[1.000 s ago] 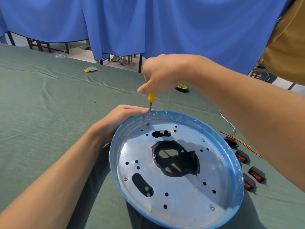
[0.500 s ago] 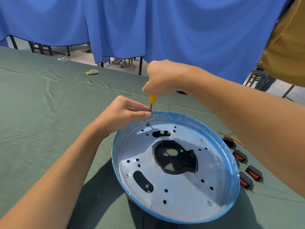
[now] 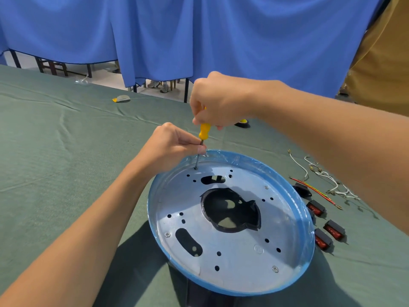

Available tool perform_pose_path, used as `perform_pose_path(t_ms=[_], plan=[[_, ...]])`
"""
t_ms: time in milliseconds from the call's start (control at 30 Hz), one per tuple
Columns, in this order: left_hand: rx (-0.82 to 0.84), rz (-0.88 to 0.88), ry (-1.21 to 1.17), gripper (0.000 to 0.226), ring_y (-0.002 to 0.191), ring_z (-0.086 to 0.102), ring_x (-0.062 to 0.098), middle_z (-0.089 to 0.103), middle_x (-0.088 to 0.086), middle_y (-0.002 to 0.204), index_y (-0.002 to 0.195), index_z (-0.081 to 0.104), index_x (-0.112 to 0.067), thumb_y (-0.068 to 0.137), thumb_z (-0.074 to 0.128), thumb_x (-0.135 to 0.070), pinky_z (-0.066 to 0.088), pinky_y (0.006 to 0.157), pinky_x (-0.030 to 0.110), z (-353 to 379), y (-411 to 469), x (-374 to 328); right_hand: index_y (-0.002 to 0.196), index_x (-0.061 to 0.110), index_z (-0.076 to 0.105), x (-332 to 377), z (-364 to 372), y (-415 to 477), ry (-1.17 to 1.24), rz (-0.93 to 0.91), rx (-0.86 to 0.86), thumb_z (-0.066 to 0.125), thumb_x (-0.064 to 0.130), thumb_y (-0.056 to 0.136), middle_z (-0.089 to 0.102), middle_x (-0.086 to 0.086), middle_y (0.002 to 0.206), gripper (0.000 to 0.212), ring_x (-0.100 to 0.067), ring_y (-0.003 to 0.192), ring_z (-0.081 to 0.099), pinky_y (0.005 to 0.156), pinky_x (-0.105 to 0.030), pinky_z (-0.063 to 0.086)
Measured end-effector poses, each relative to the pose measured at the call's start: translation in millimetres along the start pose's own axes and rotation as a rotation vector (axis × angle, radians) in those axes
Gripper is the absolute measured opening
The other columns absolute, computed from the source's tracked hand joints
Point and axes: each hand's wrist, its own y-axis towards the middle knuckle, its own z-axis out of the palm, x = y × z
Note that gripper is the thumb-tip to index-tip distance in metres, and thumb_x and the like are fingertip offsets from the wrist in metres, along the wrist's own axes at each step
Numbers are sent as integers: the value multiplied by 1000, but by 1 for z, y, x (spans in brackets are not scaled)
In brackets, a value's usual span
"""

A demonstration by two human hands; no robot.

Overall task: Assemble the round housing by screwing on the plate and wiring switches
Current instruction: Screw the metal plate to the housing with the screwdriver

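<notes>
The round housing has a blue film-covered rim and sits on the green table. A silver metal plate with several holes and a dark central opening lies inside it, with screws at three spots. My right hand grips the yellow handle of a screwdriver, held upright with its tip in a hole at the plate's far edge. My left hand pinches the screwdriver's shaft just above the rim. Several black and red rocker switches lie right of the housing.
Loose white, red and yellow wires lie on the green cloth beyond the switches. A tape roll sits behind my right hand, and a small yellow-grey item lies far left. Blue curtains hang behind; a person in tan clothing stands at right.
My left hand left the housing rim, rose, and now pinches the screwdriver shaft. The right hand stays on the handle; the screwdriver tip stays in the same hole.
</notes>
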Motion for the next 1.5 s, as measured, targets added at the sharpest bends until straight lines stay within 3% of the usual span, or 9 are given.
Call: perform_pose_path(t_ms=[133, 367, 567, 833, 1033, 1167, 1233, 1300, 1500], plan=[[47, -1, 17, 11, 82, 71, -1, 77, -12, 83, 90, 80, -23, 86, 75, -13, 54, 81, 17, 1, 0, 1, 66, 16, 45, 1, 11, 11, -69, 38, -13, 50, 20, 96, 59, -5, 55, 31, -27, 58, 64, 50, -30, 49], [24, 3, 37, 14, 76, 70, -6, 77, -11, 78, 79, 79, -27, 81, 80, -13, 48, 73, 7, 5, 1, 2, 65, 10, 58, 2, 9, 17, -89, 57, 43, 49, 25, 95, 59, 2, 39, 35, -17, 36, 56, 48, -24, 48], [153, -48, 31, 12, 94, 71, 6, 77, -16, 90, 90, 80, -20, 92, 68, -17, 52, 95, 30, 1, -1, 0, 72, 16, 64, 1, 5, 8, 42, 6, 103, 64, 30, 87, 67, 5, 52, 21, -11, 58, 67, 52, -23, 44], [17, 9, 198, 11, 72, 51, 17, 75, 19, 82, 80, 82, -14, 82, 79, -24, 52, 81, 54, 3, 2, -1, 65, 12, 61, 3, 9, 10, 74, 105, 82, 56, 28, 90, 65, 4, 49, 30, -16, 48, 65, 49, -21, 46], [147, 0, 181, 15, 99, 71, 11, 77, -10, 96, 95, 80, -16, 95, 66, -17, 53, 96, 43, 2, 0, -1, 73, 13, 57, 3, 11, 5, 43, 11, -3, 59, 18, 89, 63, -1, 52, 17, 2, 43, 58, 56, -33, 56], [23, -9, 160, 10, 69, 60, 14, 76, 12, 80, 81, 82, -14, 77, 83, -22, 55, 79, 38, 5, 1, 1, 72, 16, 36, 7, 19, 8, 25, 88, -49, 47, 9, 93, 48, -5, 61, 25, -16, 36, 55, 41, -27, 48], [13, -9, 181, 10, 69, 53, 18, 74, 19, 82, 76, 81, -14, 77, 84, -24, 50, 73, 37, 4, 1, 2, 71, 14, 41, 7, 16, 9, 20, 96, -8, 51, 18, 95, 55, -4, 49, 26, -15, 39, 59, 41, -20, 41], [73, -7, 157, 7, 80, 68, 17, 78, -3, 85, 76, 81, -22, 83, 79, -21, 52, 81, 37, 2, 2, 1, 72, 15, 52, 8, 8, 6, 48, 69, 75, 60, 33, 91, 57, 6, 37, 27, -13, 51, 67, 46, -20, 41], [232, -46, 76, 15, 100, 69, -1, 77, -13, 99, 99, 78, -18, 96, 64, -15, 51, 98, 26, -2, 0, 4, 79, 14, 67, 2, 9, 1, 94, 1, 91, 68, 27, 85, 65, 6, 48, 14, -9, 55, 68, 52, -22, 45]])
